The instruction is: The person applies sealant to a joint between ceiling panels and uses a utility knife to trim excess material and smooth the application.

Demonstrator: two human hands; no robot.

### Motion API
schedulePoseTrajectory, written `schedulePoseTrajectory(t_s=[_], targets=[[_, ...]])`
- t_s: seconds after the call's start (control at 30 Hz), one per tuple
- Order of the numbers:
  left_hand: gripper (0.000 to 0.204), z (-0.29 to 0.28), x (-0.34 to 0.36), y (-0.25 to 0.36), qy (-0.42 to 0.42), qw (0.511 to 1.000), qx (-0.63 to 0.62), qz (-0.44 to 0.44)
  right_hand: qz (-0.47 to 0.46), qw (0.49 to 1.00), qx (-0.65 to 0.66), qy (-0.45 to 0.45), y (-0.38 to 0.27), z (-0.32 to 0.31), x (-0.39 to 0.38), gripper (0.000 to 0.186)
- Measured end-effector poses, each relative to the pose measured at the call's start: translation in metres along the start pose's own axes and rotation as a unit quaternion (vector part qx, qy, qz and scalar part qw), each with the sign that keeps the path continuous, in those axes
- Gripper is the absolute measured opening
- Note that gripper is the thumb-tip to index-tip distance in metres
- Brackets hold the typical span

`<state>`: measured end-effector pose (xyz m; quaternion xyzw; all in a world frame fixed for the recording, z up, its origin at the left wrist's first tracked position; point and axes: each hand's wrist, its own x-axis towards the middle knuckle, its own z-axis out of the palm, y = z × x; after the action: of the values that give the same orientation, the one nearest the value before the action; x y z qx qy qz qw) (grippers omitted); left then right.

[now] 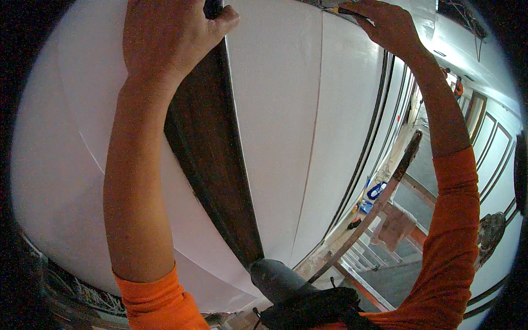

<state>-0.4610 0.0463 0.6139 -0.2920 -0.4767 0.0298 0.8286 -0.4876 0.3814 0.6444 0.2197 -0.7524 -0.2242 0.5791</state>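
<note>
My left hand [173,33] is raised at the top, over a long dark brown wood-look strip [212,159] set between white panels. Its thumb stretches out across the strip's edge; the other fingers are cut off by the picture's upper rim. At the upper right, my right hand [385,25] closes on a small tool [345,10] with dark and yellow parts, whose exact kind I cannot make out. That tool is beside the top edge of a white panel [275,110]. Both arms reach upward in orange sleeves.
At the lower right stands a worn wooden ladder-like frame [379,206] with a cloth [393,228] on it. Blue items [377,191] lie on the floor beyond. Loose wires [82,291] show at lower left. A person in orange [458,88] is far off.
</note>
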Motion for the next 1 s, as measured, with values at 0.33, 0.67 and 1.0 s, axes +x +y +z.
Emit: schedulePoseTrajectory(t_s=[0.33, 0.67, 1.0], targets=[[0.047, -0.037, 0.009, 0.001, -0.184, 0.971, 0.15, -0.014, -0.038, 0.999, -0.003, 0.025, -0.002, -0.008, 0.012, 0.024], [0.047, -0.039, 0.009, 0.003, -0.195, 0.969, 0.151, -0.024, -0.028, 0.999, 0.021, -0.004, 0.002, -0.009, 0.014, 0.024], [0.044, -0.037, 0.009, 0.004, -0.16, 0.978, 0.13, -0.027, 0.028, 0.994, -0.038, -0.097, -0.012, -0.025, 0.024, 0.024]])
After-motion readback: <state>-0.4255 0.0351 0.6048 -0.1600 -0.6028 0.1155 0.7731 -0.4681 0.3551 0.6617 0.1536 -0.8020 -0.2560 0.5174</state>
